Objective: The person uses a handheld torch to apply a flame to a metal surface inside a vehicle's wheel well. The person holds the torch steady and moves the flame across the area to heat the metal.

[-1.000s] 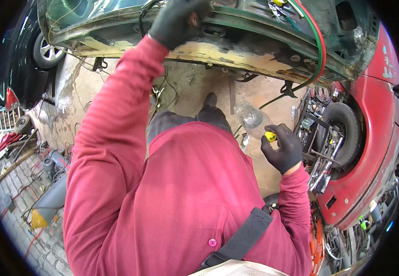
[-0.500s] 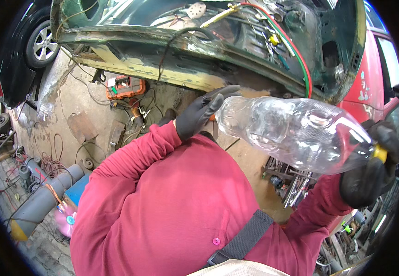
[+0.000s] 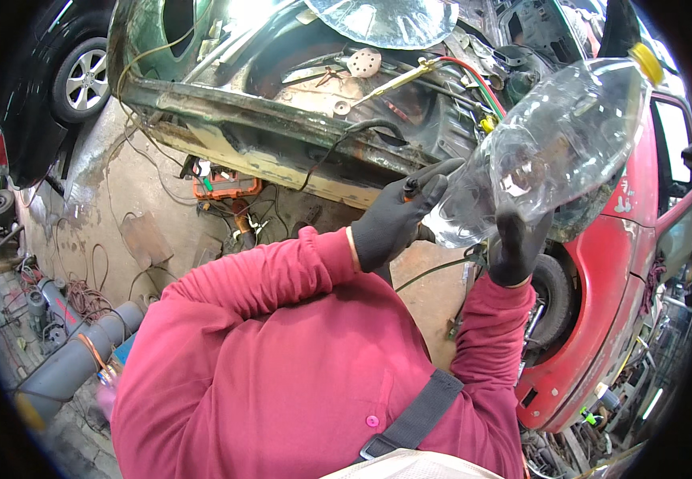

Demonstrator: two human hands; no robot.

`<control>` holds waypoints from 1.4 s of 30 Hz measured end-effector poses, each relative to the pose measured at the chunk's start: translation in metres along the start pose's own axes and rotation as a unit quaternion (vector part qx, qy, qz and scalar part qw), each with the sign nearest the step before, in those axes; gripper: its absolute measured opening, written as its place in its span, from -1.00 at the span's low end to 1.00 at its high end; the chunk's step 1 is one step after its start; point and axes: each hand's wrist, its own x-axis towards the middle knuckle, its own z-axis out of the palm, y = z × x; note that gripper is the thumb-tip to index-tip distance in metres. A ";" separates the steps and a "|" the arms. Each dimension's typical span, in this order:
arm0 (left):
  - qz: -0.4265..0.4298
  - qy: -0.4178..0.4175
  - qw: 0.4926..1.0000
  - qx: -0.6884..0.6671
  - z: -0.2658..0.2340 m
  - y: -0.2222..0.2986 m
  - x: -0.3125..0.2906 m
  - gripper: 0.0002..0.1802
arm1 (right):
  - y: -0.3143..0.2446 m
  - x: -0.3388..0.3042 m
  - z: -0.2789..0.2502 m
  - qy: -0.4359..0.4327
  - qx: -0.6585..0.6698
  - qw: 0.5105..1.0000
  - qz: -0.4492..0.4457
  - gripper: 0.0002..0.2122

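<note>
A large clear plastic bottle (image 3: pixel 557 148) with a yellow cap (image 3: pixel 647 64) is tilted in front of me, its cap end up and to the right. My right hand (image 3: pixel 515 246), in a black glove, grips it from below, the thumb lying on its near side. By the bottle's base is my left hand (image 3: pixel 398 215), also gloved in black. Its fingers close round a small black-and-orange object (image 3: pixel 411 188), mostly hidden in the grip, so its kind does not show. The left fingertips reach the base; whether they touch it is unclear.
A stripped green car body (image 3: pixel 258 120) spans the far side, holding loose tools, a perforated disc (image 3: pixel 363 62) and red and green hoses. A red car (image 3: pixel 601 295) stands at right, a black car (image 3: pixel 42 88) at left. Cables and an orange toolbox (image 3: pixel 228 185) lie on the floor.
The bottle has swung its capped end upward and away. My right hand has left the cap and now holds the bottle's underside. My left hand has shifted right and closed; the view has turned.
</note>
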 end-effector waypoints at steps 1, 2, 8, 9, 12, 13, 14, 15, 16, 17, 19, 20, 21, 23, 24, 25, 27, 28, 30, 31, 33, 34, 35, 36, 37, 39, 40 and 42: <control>-0.004 0.010 0.999 0.045 -0.008 0.002 0.004 -0.45 | -0.024 0.025 0.013 -0.047 0.082 0.989 0.117 -0.25; -0.003 -0.013 0.991 0.136 -0.014 0.011 0.009 -0.46 | -0.021 0.040 0.006 -0.073 0.083 0.981 0.161 -0.23; 0.206 0.228 0.804 0.510 -0.092 0.128 0.000 -0.59 | 0.011 0.141 -0.049 -0.262 0.001 0.935 0.241 -0.06; 0.293 0.282 0.752 0.519 -0.110 0.148 -0.004 -0.61 | 0.021 0.164 -0.059 -0.324 -0.102 0.913 0.226 0.02; 0.314 0.362 0.668 0.570 -0.172 0.179 0.007 -0.63 | 0.073 0.198 -0.080 -0.443 -0.246 0.857 0.090 0.01; 0.325 0.372 0.690 0.530 -0.200 0.176 0.011 -0.63 | 0.087 0.205 -0.077 -0.482 -0.289 0.819 0.114 0.00; 0.337 0.384 0.709 0.487 -0.221 0.172 0.014 -0.63 | 0.100 0.215 -0.072 -0.520 -0.331 0.776 0.133 -0.01; 0.323 0.416 0.682 0.507 -0.222 0.167 0.024 -0.63 | 0.111 0.221 -0.066 -0.555 -0.375 0.726 0.154 -0.02; 0.311 0.448 0.653 0.526 -0.216 0.159 0.036 -0.62 | 0.122 0.226 -0.056 -0.580 -0.414 0.686 0.147 -0.04; 0.299 0.479 0.622 0.543 -0.212 0.154 0.044 -0.62 | 0.132 0.228 -0.044 -0.603 -0.451 0.643 0.139 -0.05; 0.301 0.503 0.611 0.533 -0.203 0.154 0.049 -0.60 | 0.157 0.227 -0.031 -0.644 -0.492 0.577 0.099 -0.10; 0.292 0.509 0.602 0.542 -0.202 0.153 0.051 -0.60 | 0.173 0.222 -0.025 -0.654 -0.472 0.588 0.063 -0.09; 0.291 0.513 0.606 0.534 -0.203 0.153 0.052 -0.60 | 0.183 0.221 -0.017 -0.679 -0.469 0.562 0.059 -0.09; 0.287 0.521 0.613 0.520 -0.206 0.153 0.053 -0.61 | 0.186 0.219 0.001 -0.706 -0.478 0.521 0.041 -0.12; 0.282 0.520 0.606 0.531 -0.204 0.153 0.054 -0.62 | 0.187 0.220 0.006 -0.712 -0.469 0.521 0.036 -0.13; 0.277 0.519 0.600 0.542 -0.202 0.153 0.055 -0.64 | 0.188 0.219 0.010 -0.719 -0.460 0.520 0.032 -0.13; 0.274 0.524 0.599 0.540 -0.201 0.154 0.054 -0.67 | 0.194 0.218 0.019 -0.734 -0.463 0.497 0.018 -0.15; 0.279 0.524 0.600 0.536 -0.203 0.154 0.054 -0.67 | 0.195 0.219 0.024 -0.732 -0.473 0.490 0.018 -0.15; 0.289 0.524 0.601 0.530 -0.205 0.153 0.053 -0.68 | 0.195 0.221 0.033 -0.727 -0.493 0.477 0.017 -0.16; 0.284 0.535 0.610 0.511 -0.201 0.154 0.054 -0.69 | 0.201 0.220 0.035 -0.721 -0.496 0.484 0.024 -0.16; 0.296 0.531 0.596 0.525 -0.205 0.153 0.053 -0.70 | 0.196 0.224 0.040 -0.719 -0.463 0.517 0.035 -0.21; 0.303 0.528 0.588 0.532 -0.208 0.153 0.051 -0.70 | 0.194 0.224 0.043 -0.717 -0.446 0.534 0.041 -0.23; 0.307 0.523 0.598 0.525 -0.209 0.153 0.049 -0.72 | 0.192 0.224 0.049 -0.723 -0.435 0.536 0.041 -0.21; 0.308 0.522 0.601 0.522 -0.208 0.153 0.050 -0.72 | 0.194 0.221 0.050 -0.726 -0.422 0.542 0.029 -0.20; 0.309 0.521 0.603 0.519 -0.207 0.153 0.051 -0.72 | 0.199 0.215 0.051 -0.729 -0.409 0.549 0.016 -0.20; 0.312 0.517 0.608 0.516 -0.212 0.156 0.047 -0.72 | 0.200 0.213 0.060 -0.741 -0.394 0.544 0.031 -0.15; 0.309 0.517 0.598 0.528 -0.216 0.155 0.045 -0.72 | 0.204 0.208 0.061 -0.735 -0.390 0.554 0.016 -0.13; 0.303 0.517 0.579 0.553 -0.219 0.156 0.045 -0.71 | 0.214 0.198 0.064 -0.724 -0.382 0.574 -0.013 -0.10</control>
